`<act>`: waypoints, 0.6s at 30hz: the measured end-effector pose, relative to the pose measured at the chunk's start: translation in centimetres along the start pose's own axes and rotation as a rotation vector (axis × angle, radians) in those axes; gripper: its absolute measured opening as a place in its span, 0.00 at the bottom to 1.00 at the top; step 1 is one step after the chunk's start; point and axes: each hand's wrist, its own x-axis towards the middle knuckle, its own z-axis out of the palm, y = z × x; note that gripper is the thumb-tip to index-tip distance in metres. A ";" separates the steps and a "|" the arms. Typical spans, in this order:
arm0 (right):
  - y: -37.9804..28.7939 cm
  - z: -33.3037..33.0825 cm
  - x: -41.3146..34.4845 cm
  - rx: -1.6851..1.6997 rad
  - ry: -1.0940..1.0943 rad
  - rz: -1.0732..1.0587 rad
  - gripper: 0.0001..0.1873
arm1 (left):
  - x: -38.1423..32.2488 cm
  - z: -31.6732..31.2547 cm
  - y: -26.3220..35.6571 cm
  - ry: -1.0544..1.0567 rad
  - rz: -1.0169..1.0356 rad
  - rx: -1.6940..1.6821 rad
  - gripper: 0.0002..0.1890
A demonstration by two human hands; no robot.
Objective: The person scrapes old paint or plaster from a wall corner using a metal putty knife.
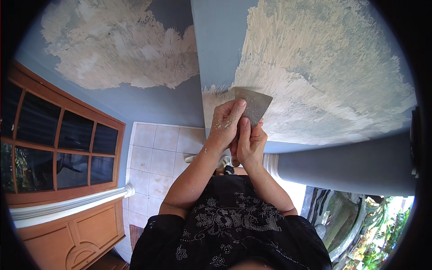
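Both hands grip a scraper with a wide, flat metal blade [254,104], its upper edge turned towards the wall. My left hand [226,121] lies along the blade's left side, thumb pressed on the metal, with pale flakes stuck to the thumb and wrist. Lower down, my right hand [251,143] wraps the handle, thumb on the base of the blade. Most of the handle is hidden by the fingers. Behind the blade is a blue wall with a large scraped, whitish patch [310,74]. Whether the blade's edge touches the wall, I cannot tell.
Around a corner to the left, another blue wall bears a second scraped patch [125,47]. A wood-framed window [57,135] and a wooden panel door [60,236] stand at left. Below is a tiled floor [158,155]. Plants [381,233] grow outside at lower right.
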 end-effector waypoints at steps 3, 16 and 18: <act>0.2 0.1 0.3 -0.025 0.034 -0.020 0.17 | 0.3 0.1 0.1 0.000 0.040 -0.017 0.18; -3.6 0.2 2.9 0.038 -0.048 -0.224 0.15 | 1.9 1.9 4.4 0.016 0.346 0.183 0.17; -2.3 0.4 1.5 0.030 -0.043 -0.169 0.15 | 1.4 0.5 1.7 0.020 0.285 0.190 0.16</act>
